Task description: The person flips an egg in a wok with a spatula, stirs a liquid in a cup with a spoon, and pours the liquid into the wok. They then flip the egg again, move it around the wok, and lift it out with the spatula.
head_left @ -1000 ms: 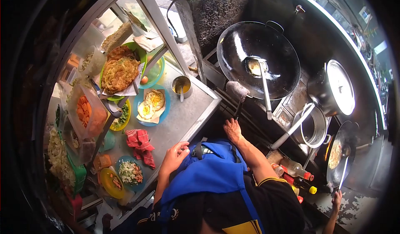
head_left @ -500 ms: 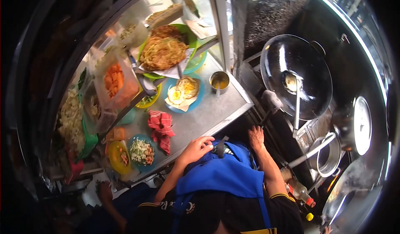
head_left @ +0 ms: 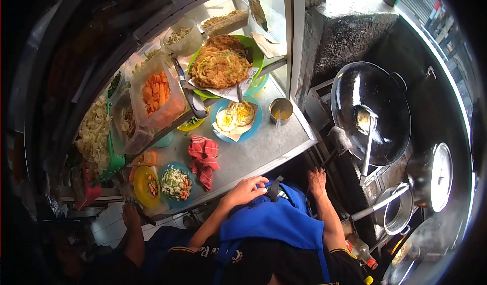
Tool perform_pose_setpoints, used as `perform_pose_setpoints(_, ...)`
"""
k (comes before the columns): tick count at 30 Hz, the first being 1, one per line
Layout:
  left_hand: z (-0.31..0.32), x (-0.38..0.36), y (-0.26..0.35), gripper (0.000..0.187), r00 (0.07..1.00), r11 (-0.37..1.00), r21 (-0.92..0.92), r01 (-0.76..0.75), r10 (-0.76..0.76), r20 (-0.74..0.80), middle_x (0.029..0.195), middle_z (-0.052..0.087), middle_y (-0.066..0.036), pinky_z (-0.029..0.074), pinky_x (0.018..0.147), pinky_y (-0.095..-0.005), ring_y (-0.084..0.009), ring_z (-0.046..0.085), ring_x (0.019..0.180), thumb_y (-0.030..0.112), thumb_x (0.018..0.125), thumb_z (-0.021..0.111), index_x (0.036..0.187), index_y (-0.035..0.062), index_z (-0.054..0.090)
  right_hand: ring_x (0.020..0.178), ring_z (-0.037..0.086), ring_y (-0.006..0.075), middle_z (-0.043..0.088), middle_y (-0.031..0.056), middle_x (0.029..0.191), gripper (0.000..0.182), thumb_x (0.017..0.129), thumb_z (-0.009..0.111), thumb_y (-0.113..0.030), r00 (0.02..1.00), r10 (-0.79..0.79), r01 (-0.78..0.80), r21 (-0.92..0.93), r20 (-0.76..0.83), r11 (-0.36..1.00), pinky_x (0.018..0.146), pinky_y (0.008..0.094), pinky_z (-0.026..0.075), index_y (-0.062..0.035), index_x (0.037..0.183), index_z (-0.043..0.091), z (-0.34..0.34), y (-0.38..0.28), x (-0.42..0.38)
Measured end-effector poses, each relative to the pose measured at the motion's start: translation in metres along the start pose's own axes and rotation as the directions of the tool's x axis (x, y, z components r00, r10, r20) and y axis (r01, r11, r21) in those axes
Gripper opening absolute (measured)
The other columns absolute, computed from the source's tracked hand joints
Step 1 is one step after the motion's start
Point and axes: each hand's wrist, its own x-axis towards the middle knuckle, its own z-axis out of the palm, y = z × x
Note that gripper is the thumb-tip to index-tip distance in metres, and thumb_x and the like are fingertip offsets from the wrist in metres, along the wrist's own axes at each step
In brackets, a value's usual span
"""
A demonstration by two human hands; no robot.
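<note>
My left hand [head_left: 247,189] hovers at the front of my blue apron [head_left: 271,224], fingers loosely bent and nothing seen in them. With fingers spread, my right hand [head_left: 317,181] hangs by the stove's near edge, below a handle wrapped in grey cloth [head_left: 341,139]. A black wok [head_left: 390,117] sits tilted on the stove, and a long-handled ladle [head_left: 369,148] rests in it. On the metal counter, a red cloth [head_left: 203,160] lies left of my left hand. Beyond it a blue plate [head_left: 221,131] holds fried eggs.
A metal cup [head_left: 281,110] stands near the counter's corner. Fried omelettes [head_left: 220,66] and tubs of carrots [head_left: 156,93] fill the shelf. Right are a lidded pot [head_left: 440,178], an open pot [head_left: 394,216] and a steaming wok [head_left: 413,249]. Another person's hand [head_left: 131,217] is at left.
The view has shifted, so the counter and stove appear further right and lower. My right hand's fingers are more spread now; my left hand stays by the apron. The other person's hand shows more fully.
</note>
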Motion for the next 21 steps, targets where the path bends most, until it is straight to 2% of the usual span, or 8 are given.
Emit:
perform_pose_setpoints(6,0.0027,0.0014,-0.0054,0.043,1.0,1.0,0.008,-0.006,0.005,0.024,0.106,0.068,-0.013,0.053,0.077,-0.0342,-0.0201,0.065,0.08,0.026,0.091,0.068,0.127,0.0043,0.06,0.101,0.055,0.0308,0.06,0.0114,0.103,0.019,0.094,0.05,-0.019,0.999,0.009,-0.008,0.027,-0.031,1.0,0.083,0.0436,0.047,-0.0128,0.093,0.068,-0.0019,0.0007,0.0006)
perform_pose_setpoints(12,0.0049,-0.0004,-0.0086,0.044,0.998,0.999,0.046,0.009,-0.012,0.062,0.108,0.067,-0.015,0.052,0.08,-0.0355,-0.0218,0.065,0.085,0.029,0.092,0.066,0.128,0.0049,0.059,0.1,0.056,0.0313,0.06,0.0112,0.102,0.016,0.09,0.053,-0.016,1.0,0.028,-0.028,0.05,-0.003,0.998,0.08,0.0433,0.048,-0.0134,0.091,0.068,-0.0019,0.0012,0.0003)
perform_pose_setpoints(15,0.0055,-0.0008,-0.0092,0.045,0.997,0.999,0.052,0.006,-0.01,0.082,0.109,0.067,-0.015,0.052,0.081,-0.0359,-0.0233,0.065,0.087,0.03,0.092,0.066,0.128,0.0055,0.059,0.1,0.056,0.0317,0.06,0.0113,0.102,0.015,0.089,0.054,-0.016,0.999,0.013,-0.01,0.059,-0.043,0.998,0.08,0.0433,0.048,-0.0134,0.091,0.068,-0.0009,0.0025,0.0002)
perform_pose_setpoints(18,0.0044,-0.0012,-0.0084,0.045,0.995,0.999,0.04,0.023,-0.027,0.096,0.11,0.067,-0.016,0.052,0.081,-0.0363,-0.0253,0.066,0.089,0.03,0.092,0.066,0.128,0.0065,0.059,0.105,0.055,0.0338,0.06,0.0139,0.109,0.016,0.088,0.053,-0.016,0.997,0.038,-0.043,0.076,0.062,0.996,0.081,0.0451,0.049,-0.0152,0.096,0.068,0.0029,0.0032,0.0013)
perform_pose_setpoints(20,0.0042,-0.0015,-0.0093,0.044,0.994,0.999,0.033,0.036,-0.039,0.105,0.111,0.067,-0.016,0.052,0.082,-0.0365,-0.0261,0.066,0.09,0.031,0.092,0.067,0.128,0.0071,0.059,0.102,0.056,0.0323,0.061,0.012,0.105,0.016,0.089,0.053,-0.015,0.997,0.017,-0.015,0.028,-0.076,0.999,0.083,0.0438,0.049,-0.0135,0.093,0.069,0.0041,0.0018,0.0001)
perform_pose_setpoints(21,0.0039,-0.0011,-0.0111,0.045,0.995,0.999,0.05,0.006,-0.011,0.101,0.112,0.066,-0.016,0.052,0.079,-0.0355,-0.023,0.066,0.087,0.03,0.092,0.067,0.129,0.0066,0.059,0.102,0.056,0.0323,0.061,0.012,0.105,0.016,0.089,0.053,-0.015,0.997,0.018,-0.016,0.029,-0.074,0.999,0.083,0.0438,0.049,-0.0135,0.093,0.069,0.003,0.0018,0.0004)
